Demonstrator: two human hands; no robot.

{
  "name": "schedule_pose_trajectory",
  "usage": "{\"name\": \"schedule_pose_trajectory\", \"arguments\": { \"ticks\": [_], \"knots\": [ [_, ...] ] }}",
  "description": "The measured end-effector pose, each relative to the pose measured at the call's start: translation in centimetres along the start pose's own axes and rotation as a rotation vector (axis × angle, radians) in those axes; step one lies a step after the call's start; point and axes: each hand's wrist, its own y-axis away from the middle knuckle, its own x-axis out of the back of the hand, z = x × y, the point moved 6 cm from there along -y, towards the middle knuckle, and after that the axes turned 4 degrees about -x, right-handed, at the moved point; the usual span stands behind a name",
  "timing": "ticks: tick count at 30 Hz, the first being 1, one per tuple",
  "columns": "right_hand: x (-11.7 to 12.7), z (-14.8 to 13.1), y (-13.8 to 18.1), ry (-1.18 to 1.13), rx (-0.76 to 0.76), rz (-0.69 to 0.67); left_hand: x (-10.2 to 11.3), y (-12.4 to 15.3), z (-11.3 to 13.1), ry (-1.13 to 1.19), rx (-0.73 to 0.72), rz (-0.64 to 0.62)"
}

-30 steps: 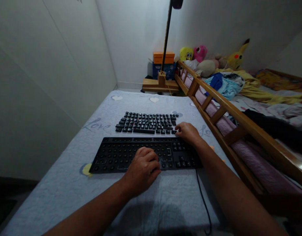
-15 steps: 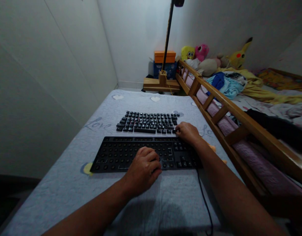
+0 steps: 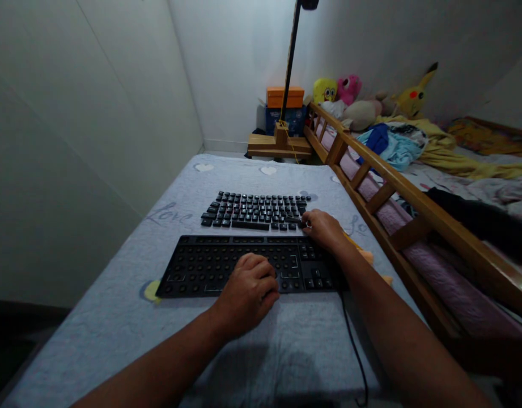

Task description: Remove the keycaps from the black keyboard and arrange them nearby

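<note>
A black keyboard [image 3: 243,241] lies across the bed-like surface, with most of its main key area stripped to bare switches. Behind it, loose black keycaps [image 3: 250,225] are laid out in rows like a keyboard layout. My left hand [image 3: 252,286] rests on the keyboard's lower middle, fingers curled in; whatever they may hold is hidden. My right hand [image 3: 322,228] reaches over the keyboard's right end. Its thumb and forefinger are pinched at a dark keycap [image 3: 302,224] at the right end of the front rows. The keyboard's far right part is covered by my right forearm.
A black cable [image 3: 352,340] runs from the keyboard toward me. An orange item [image 3: 366,256] lies partly behind my right forearm. Along the right stands a wooden bed rail [image 3: 383,175]; at the far end are a wooden stand [image 3: 280,146] and an orange box [image 3: 285,97].
My right hand has shifted very slightly away from me, still pinched at the right end of the keycap rows. The left hand stays in place on the keyboard.
</note>
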Motion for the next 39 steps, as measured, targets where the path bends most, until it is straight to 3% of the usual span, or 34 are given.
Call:
{"name": "schedule_pose_trajectory", "arguments": {
  "ticks": [28, 39],
  "knots": [
    [-0.4, 0.1, -0.5, 0.028, 0.030, -0.032, -0.1, -0.1, 0.0, -0.011, -0.009, -0.012],
    [0.7, 1.1, -0.4, -0.010, 0.012, 0.028, -0.1, 0.0, 0.0, -0.016, -0.007, -0.017]
  ]
}}
